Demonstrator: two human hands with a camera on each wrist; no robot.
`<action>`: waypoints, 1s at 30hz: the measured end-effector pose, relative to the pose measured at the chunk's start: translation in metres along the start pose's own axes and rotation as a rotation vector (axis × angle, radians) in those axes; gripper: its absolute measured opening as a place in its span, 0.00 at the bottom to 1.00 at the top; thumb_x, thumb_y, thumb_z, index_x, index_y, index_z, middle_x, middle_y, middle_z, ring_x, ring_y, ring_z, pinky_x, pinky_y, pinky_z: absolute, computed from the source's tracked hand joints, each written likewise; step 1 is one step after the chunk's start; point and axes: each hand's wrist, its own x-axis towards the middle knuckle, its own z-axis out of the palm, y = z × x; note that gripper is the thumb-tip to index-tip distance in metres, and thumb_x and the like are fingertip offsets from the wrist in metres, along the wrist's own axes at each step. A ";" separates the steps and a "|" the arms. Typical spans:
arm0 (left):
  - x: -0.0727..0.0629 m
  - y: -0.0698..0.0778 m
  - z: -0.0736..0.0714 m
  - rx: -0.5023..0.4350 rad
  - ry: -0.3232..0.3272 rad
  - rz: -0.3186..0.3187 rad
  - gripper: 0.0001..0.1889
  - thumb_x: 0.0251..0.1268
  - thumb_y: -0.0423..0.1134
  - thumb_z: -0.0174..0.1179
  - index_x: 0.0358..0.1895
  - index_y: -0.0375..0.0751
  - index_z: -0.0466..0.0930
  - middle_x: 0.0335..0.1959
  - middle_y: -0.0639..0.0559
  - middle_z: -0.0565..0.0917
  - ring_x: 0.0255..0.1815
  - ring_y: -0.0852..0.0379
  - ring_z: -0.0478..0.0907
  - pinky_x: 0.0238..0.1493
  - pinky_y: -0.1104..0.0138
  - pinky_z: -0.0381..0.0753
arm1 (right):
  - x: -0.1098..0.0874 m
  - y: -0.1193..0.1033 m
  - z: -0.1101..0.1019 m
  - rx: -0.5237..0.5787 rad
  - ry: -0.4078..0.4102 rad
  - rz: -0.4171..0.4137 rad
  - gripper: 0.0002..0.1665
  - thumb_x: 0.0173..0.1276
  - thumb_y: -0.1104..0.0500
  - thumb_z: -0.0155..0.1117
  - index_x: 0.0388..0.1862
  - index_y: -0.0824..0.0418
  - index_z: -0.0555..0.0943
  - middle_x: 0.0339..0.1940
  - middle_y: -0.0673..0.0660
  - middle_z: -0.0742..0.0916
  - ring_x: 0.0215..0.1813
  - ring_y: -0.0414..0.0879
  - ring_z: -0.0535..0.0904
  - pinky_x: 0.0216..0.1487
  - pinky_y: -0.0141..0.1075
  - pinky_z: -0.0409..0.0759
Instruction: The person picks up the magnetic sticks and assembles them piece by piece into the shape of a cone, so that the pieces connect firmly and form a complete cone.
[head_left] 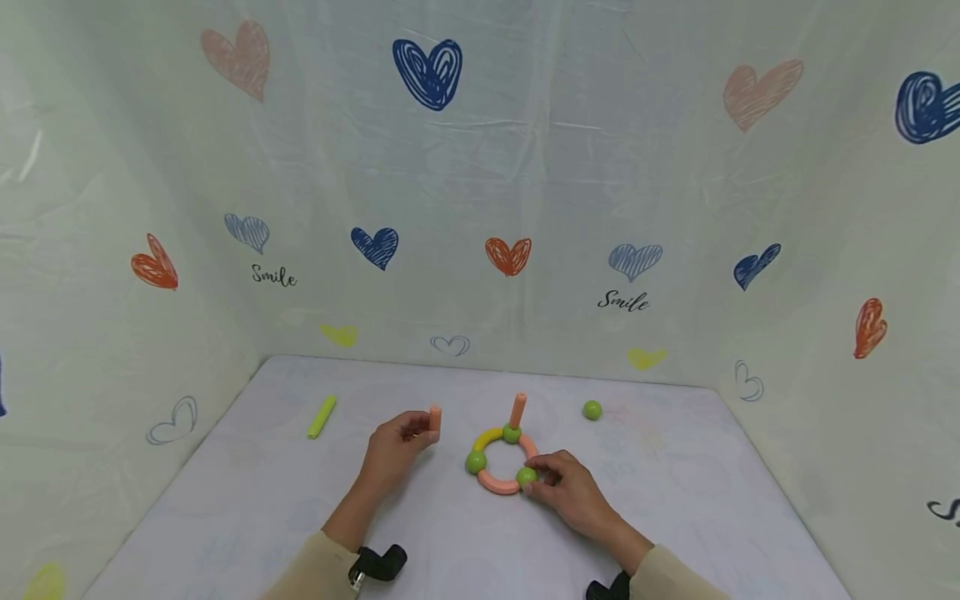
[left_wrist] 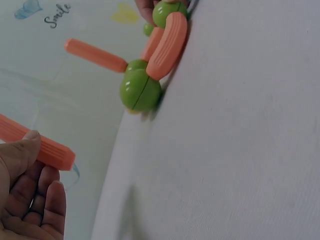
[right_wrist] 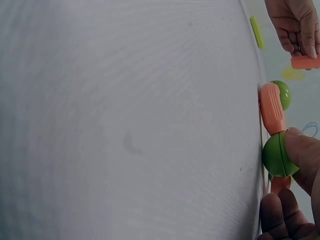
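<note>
Between thumb and fingers my left hand (head_left: 397, 446) pinches an orange rod (left_wrist: 47, 150), raised off the table left of a toy ring. Curved orange (head_left: 498, 483) and yellow (head_left: 489, 437) pieces joined by green balls (head_left: 476, 462) make up the ring, which lies on the table. From its far ball an orange stick (head_left: 518, 410) stands upright. My right hand (head_left: 570, 492) grips the ring's near-right green ball (right_wrist: 278, 155), thumb on top in the right wrist view; part of the ball is hidden by the thumb.
A yellow-green rod (head_left: 322, 417) lies at the table's left. One loose green ball (head_left: 592, 410) sits at the far right. The white table (head_left: 675, 517) meets a heart-printed curtain (head_left: 555, 208) along its back and sides.
</note>
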 end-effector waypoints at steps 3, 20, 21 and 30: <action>-0.001 0.005 0.011 -0.007 -0.011 0.012 0.14 0.66 0.37 0.74 0.53 0.40 0.87 0.45 0.51 0.91 0.49 0.54 0.85 0.51 0.61 0.84 | 0.000 -0.001 0.000 0.003 0.002 0.000 0.18 0.64 0.52 0.81 0.52 0.51 0.89 0.45 0.48 0.83 0.42 0.40 0.76 0.41 0.30 0.75; -0.011 0.027 0.052 -0.033 -0.093 0.010 0.12 0.67 0.36 0.72 0.52 0.43 0.87 0.45 0.53 0.89 0.45 0.56 0.81 0.49 0.63 0.82 | -0.001 0.001 0.000 0.014 0.008 -0.011 0.18 0.63 0.53 0.81 0.51 0.51 0.89 0.45 0.48 0.83 0.41 0.40 0.76 0.41 0.30 0.75; -0.012 0.027 0.053 -0.033 -0.097 0.013 0.12 0.67 0.36 0.72 0.52 0.42 0.87 0.45 0.53 0.89 0.45 0.56 0.81 0.48 0.64 0.82 | -0.001 0.001 0.000 0.015 0.009 -0.012 0.18 0.63 0.53 0.81 0.51 0.51 0.89 0.45 0.48 0.83 0.41 0.40 0.76 0.41 0.30 0.75; -0.013 0.019 0.057 -0.022 -0.129 0.045 0.14 0.67 0.36 0.73 0.53 0.42 0.87 0.44 0.53 0.89 0.43 0.58 0.80 0.44 0.68 0.82 | 0.000 0.001 0.000 0.019 0.004 -0.016 0.18 0.63 0.53 0.81 0.51 0.51 0.89 0.45 0.49 0.83 0.41 0.40 0.76 0.41 0.30 0.75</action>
